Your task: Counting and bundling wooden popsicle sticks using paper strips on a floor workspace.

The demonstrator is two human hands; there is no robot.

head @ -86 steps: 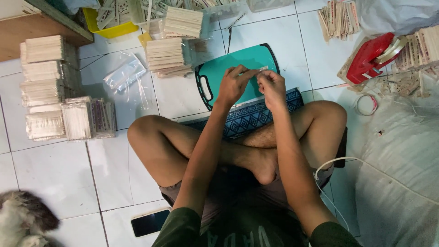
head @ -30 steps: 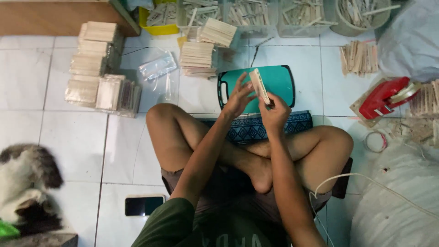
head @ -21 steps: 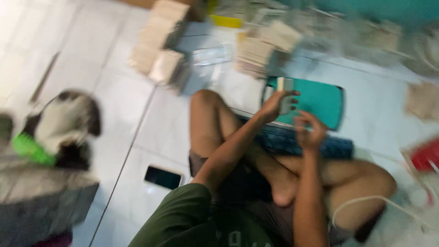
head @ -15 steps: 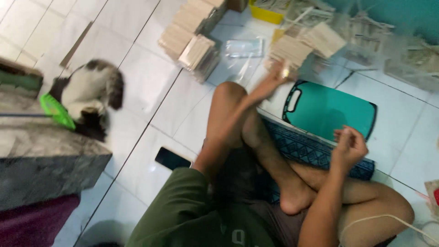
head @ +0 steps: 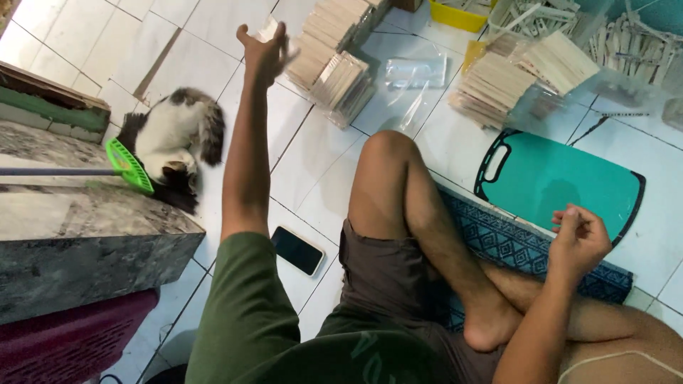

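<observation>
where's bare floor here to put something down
Bare tile lies between the cat, the phone and the raised knee. The teal board is bare too. It is crowded around the stick stacks and the bins beyond.

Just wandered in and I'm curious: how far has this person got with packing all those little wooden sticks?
Done: several wrapped bundles of pale wooden sticks lie stacked on the white tiled floor. In hand: the left hand reaches out to that stack, gripping a small clear-wrapped bundle, blurred; the right hand hangs loosely curled, apparently empty, over the teal plastic cutting board. Left: loose unwrapped stick piles and clear plastic bags lie beyond the knee.
</observation>
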